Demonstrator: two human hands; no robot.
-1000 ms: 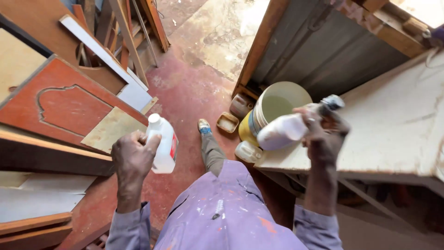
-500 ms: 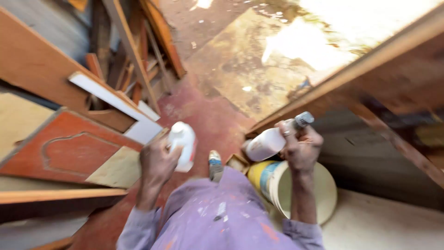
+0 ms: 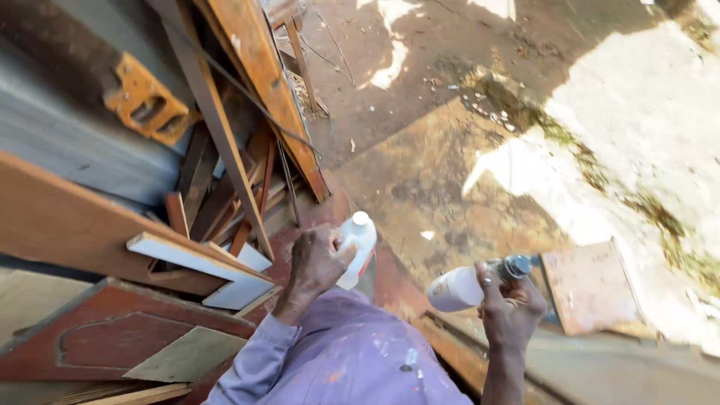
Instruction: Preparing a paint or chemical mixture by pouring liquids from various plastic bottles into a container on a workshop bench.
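Near the lap, the left hand (image 3: 315,262) clenches an upright bottle (image 3: 357,247). To its right, the right hand (image 3: 510,304), wrist bent, grasps a tilted bottle (image 3: 459,288) by its neck.

Our left hand (image 3: 315,262) raised at chest ht, fingers curled tight in grip, purple sleeve to wrist; our right hand (image 3: 510,304) up, forearm bare & vertical, fingers clenched, thumb on top.
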